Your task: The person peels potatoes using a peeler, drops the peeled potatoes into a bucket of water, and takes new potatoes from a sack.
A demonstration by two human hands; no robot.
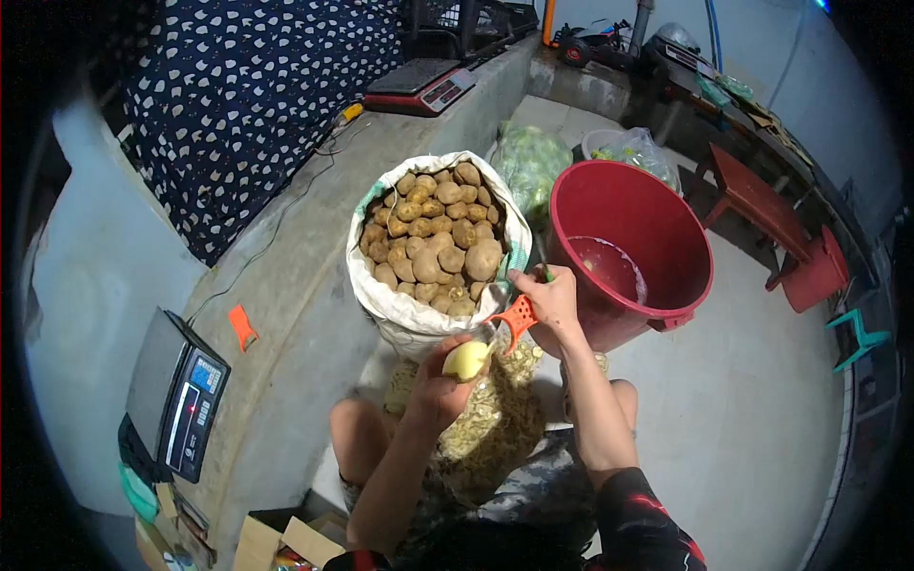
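Note:
A peeled, pale yellow potato point(467, 362) rests in my left hand point(441, 385), its fingers wrapped round it. My right hand point(552, 300) grips an orange peeler point(518, 317), whose head is close to the potato's upper right side. Below both hands lies a heap of potato peels point(495, 419) between my legs. In front stands an open white sack point(381, 295) full of unpeeled brown potatoes point(438, 228). To its right is a large red tub point(624, 195) with some liquid in the bottom.
On the ledge at left are a digital scale point(193, 419) and an orange piece point(242, 327). A red scale point(419, 90) sits farther back. Behind the tub are bags of green vegetables point(533, 162). A red bench point(752, 205) stands at right, a cardboard box point(262, 542) at bottom left.

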